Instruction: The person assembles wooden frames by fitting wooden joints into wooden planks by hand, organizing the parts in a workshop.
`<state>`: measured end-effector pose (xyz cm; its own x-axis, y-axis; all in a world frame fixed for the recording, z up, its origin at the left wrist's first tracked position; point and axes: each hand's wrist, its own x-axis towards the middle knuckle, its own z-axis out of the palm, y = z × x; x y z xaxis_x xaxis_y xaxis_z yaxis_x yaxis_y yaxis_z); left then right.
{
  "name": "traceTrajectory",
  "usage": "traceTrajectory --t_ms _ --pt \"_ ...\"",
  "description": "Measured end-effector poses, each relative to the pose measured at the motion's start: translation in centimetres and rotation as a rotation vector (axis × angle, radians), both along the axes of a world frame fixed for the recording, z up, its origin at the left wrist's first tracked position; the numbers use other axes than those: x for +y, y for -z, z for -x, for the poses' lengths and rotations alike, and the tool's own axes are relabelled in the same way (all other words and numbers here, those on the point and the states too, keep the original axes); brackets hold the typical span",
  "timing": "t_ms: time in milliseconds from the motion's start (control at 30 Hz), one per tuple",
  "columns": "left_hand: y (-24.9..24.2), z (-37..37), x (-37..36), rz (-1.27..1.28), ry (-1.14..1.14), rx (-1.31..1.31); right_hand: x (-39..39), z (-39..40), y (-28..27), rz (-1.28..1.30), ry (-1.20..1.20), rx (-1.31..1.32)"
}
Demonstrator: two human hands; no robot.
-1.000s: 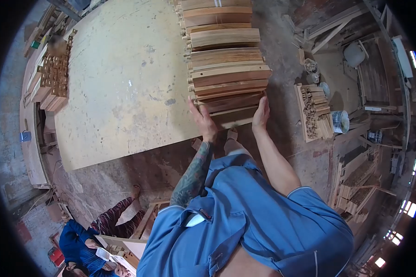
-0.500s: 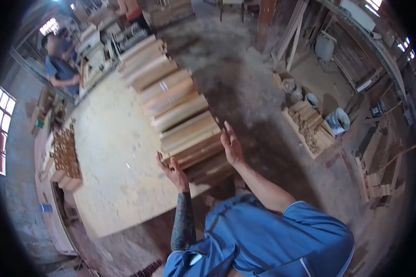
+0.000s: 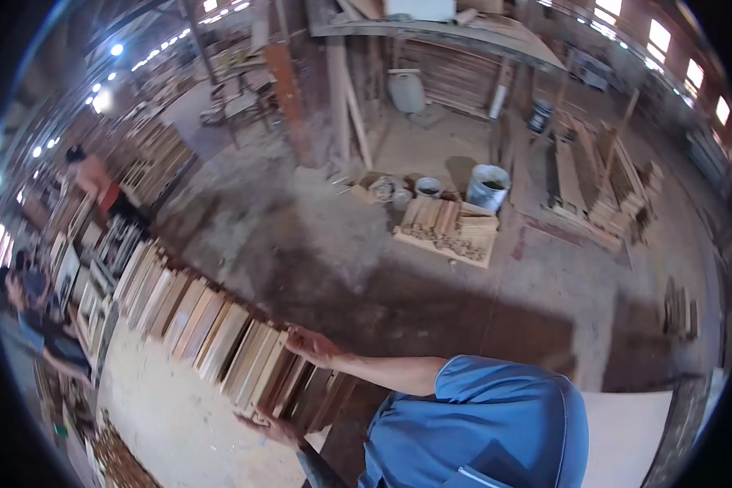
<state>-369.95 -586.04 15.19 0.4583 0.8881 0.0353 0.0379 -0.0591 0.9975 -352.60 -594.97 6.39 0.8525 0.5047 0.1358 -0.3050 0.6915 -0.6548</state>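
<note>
Both your right hand (image 3: pixel 313 346) and left hand (image 3: pixel 270 424) press flat against the wood stack's (image 3: pixel 220 342) near end at the worktop (image 3: pixel 167 427) edge, gripping nothing; open floor (image 3: pixel 431 293) lies beyond.

Woodworking shop, big and shed-like. Row of cut wooden boards (image 3: pixel 211 329) along a worktable (image 3: pixel 159 415) at lower left. Pallet of small wood pieces (image 3: pixel 447 228) on the dusty floor at centre, buckets (image 3: pixel 488 187) beside it. Lumber stacks (image 3: pixel 602 191) at upper right, timber posts (image 3: pixel 289 98) at top, workers at benches far left.
</note>
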Motion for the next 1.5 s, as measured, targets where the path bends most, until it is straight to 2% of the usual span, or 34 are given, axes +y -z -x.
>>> traceTrajectory --t_ms 67,100,133,167,200,233,267,300,333,367,400,467,500,533,567,600,667,700,767,800,867,1000,1067,1100,1200,1267,1367,1500 --pt "4.1 2.4 1.2 -0.267 -0.147 0.106 -4.0 1.0 -3.9 0.421 0.018 -0.156" --pt "7.3 3.8 1.9 -0.318 -0.200 0.231 -4.9 2.0 -4.1 0.421 0.029 -0.154" --pt "9.7 4.4 2.1 -0.370 -0.259 0.361 -5.6 3.3 -3.5 0.644 0.146 -0.311" --pt "7.7 3.4 -0.2 -0.176 -0.213 0.142 -6.2 4.6 -3.0 0.870 0.251 -0.465" --pt "2.3 2.2 -3.1 0.296 -0.176 0.010 -6.4 5.3 -4.0 0.736 0.272 -0.421" --pt "12.4 4.6 1.5 -0.294 0.000 0.047 -6.2 5.6 -5.5 0.597 0.268 -0.362" --pt "10.7 4.1 2.3 -1.192 0.081 -0.055 -5.6 5.5 -3.9 0.567 0.248 -0.315" --pt "9.6 4.8 1.3 -1.053 0.087 0.147 -4.8 5.3 -2.0 0.537 0.199 -0.269" --pt "8.7 5.4 0.8 -0.899 0.077 0.333 -5.9 5.3 -5.3 0.706 0.186 -0.290" --pt "9.1 4.9 0.5 -0.728 -0.117 0.351 -6.5 4.7 -6.5 0.793 0.128 -0.332" --pt "9.1 5.4 -0.4 -0.026 -0.072 -0.010 -6.3 4.2 -2.8 0.718 0.131 -0.354" --pt "5.8 4.5 -2.8 -0.072 -0.107 0.006 -8.7 4.3 -5.6 0.823 0.162 -0.493" --pt "6.4 4.8 -3.6 -0.100 -0.125 0.064 -9.5 4.5 -4.3 0.816 0.112 -0.490" --pt "7.6 5.7 -3.8 -0.130 -0.131 0.118 -9.8 5.3 -2.4 0.927 0.177 -0.638" --pt "8.7 6.7 -4.0 -0.301 -0.062 0.341 -9.8 5.7 -1.5 1.026 0.261 -0.794" --pt "6.2 5.4 -4.8 -0.213 -0.106 0.300 -9.4 5.7 -1.7 1.014 0.241 -0.794" --pt "7.0 4.9 -4.1 -0.123 -0.129 0.239 -8.9 5.2 -2.2 1.050 0.071 -0.764" --pt "7.0 4.9 -3.8 -0.124 -0.143 0.242 -8.8 5.0 -2.3 1.042 0.058 -0.769" --pt "6.8 5.2 -3.5 -0.081 -0.084 0.200 -9.0 4.8 -2.4 0.879 -0.017 -0.558" --pt "6.6 5.2 -3.3 -0.083 -0.105 0.203 -8.8 4.4 -3.7 0.869 -0.036 -0.564" --pt "6.1 5.2 -3.0 0.044 -0.128 -0.061 -8.3 3.2 -6.3 0.712 0.076 -0.379" --pt "3.3 3.8 -1.1 0.026 -0.158 -0.136 -5.6 0.8 -8.3 0.764 0.135 -0.542" --pt "0.9 1.8 -0.5 -0.011 -0.082 -0.045 -3.7 1.6 -9.4 0.750 -0.056 -0.464" --pt "-0.3 1.0 -0.7 0.021 -0.227 -0.007 -3.0 1.4 -8.8 0.843 0.082 -0.710" --pt "0.6 1.5 0.9 0.098 -0.228 -0.090 -2.9 0.9 -8.6 0.889 0.053 -0.848" --pt "1.3 1.7 1.2 0.083 -0.245 -0.078 -2.9 1.0 -8.9 0.909 0.104 -0.863" --pt "1.2 1.1 2.2 -0.025 -0.199 -0.061 -2.4 0.5 -9.2 0.826 0.076 -0.595" --pt "-2.5 -0.7 2.9 -0.099 -0.244 -0.033 -1.1 -1.6 -10.9 0.752 0.186 -0.727"
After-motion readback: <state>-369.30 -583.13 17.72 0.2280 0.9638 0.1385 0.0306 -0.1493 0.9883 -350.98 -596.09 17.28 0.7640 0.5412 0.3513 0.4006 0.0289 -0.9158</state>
